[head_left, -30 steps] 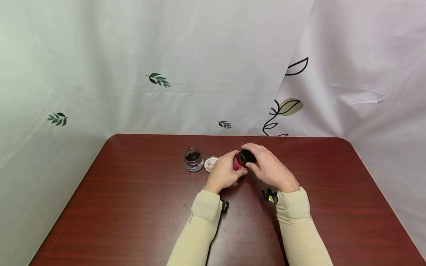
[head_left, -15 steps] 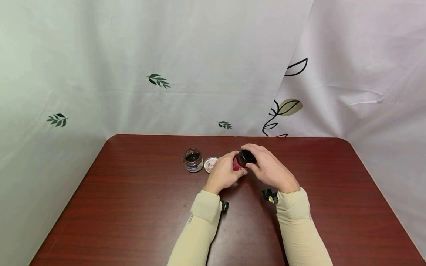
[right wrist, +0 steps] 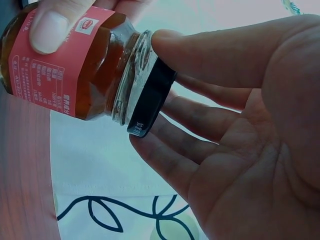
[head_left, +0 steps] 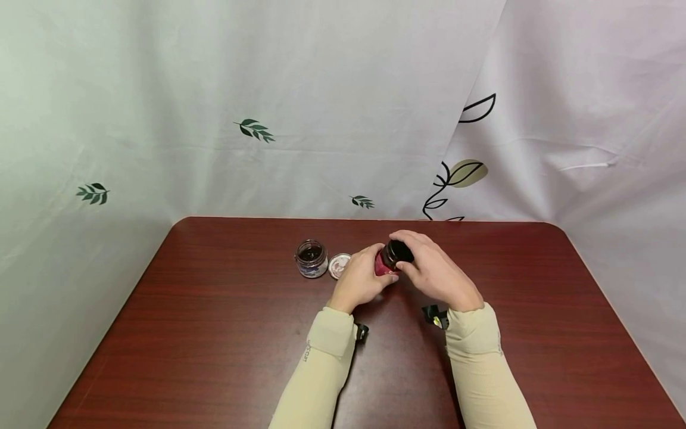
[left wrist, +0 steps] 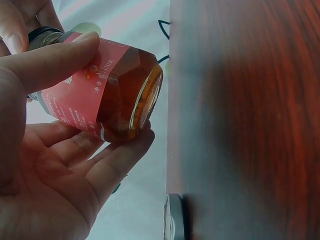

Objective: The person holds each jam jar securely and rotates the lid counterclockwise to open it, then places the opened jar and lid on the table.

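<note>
My left hand [head_left: 360, 279] grips a faceted glass jar [left wrist: 127, 90] with a red label and amber contents, thumb across the label and fingers beneath. The jar is tilted above the table. At its mouth is a black lid [right wrist: 152, 99], which my right hand [head_left: 438, 271] holds by the edge between thumb and fingers. Glass threads show below the lid in the right wrist view, and the lid sits at the end of the neck. Left of my hands stands an uncovered glass jar [head_left: 312, 269] with dark contents. A loose round lid [head_left: 338, 266] lies beside it, partly hidden by my left hand.
A reddish-brown wooden table [head_left: 230, 333] with rounded far corners lies under both arms. Behind it hangs a pale curtain [head_left: 321, 107] with leaf prints. Each sleeved wrist carries a small dark camera.
My right hand and the black lid have shifted very slightly up and right. My left hand, the uncovered jar and the loose lid stay where they were.
</note>
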The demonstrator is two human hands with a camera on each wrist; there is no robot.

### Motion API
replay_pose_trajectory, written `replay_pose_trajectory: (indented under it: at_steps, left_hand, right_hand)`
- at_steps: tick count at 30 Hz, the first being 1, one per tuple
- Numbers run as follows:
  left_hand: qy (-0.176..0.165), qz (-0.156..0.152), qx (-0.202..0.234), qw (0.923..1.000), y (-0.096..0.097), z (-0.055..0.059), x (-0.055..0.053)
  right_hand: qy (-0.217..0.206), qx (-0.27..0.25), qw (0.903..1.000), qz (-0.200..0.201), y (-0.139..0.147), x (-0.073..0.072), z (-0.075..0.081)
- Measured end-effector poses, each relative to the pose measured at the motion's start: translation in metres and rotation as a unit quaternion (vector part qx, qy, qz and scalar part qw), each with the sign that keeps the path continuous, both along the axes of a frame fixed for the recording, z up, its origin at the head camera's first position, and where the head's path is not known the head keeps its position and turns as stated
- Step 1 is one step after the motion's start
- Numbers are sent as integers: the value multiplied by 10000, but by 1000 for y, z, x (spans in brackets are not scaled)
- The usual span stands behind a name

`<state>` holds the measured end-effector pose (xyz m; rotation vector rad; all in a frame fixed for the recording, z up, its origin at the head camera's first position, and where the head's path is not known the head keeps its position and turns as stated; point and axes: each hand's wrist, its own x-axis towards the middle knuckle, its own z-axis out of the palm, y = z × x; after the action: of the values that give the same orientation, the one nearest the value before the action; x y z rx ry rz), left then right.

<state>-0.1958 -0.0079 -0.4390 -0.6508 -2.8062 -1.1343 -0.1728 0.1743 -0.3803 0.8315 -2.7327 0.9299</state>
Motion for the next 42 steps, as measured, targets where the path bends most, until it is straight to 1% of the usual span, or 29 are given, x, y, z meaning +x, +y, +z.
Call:
replay_pose_trajectory:
  at_steps: [10, 19, 29, 38, 42]
  left_hand:
    - [-30, -32, 124, 9999, -1, -1, 0]
    - [-145, 49, 227, 9996, -1, -1, 0]
    - [-193, 153, 177, 9995, -1, 0, 0]
    - [-237, 166, 172, 9994, 0, 0, 0]
    - [-190, 163, 190, 9995, 0, 0, 0]
  right_hand:
    - [-50, -69, 9999, -95, 2, 1, 0]
    - [-48, -112, 9998, -132, 3, 1, 0]
    - [-107, -97, 9998, -132, 4, 0, 0]
    - [-20, -74, 9999, -96, 4, -2, 0]
    - [33, -77, 9999, -91, 5, -2, 1]
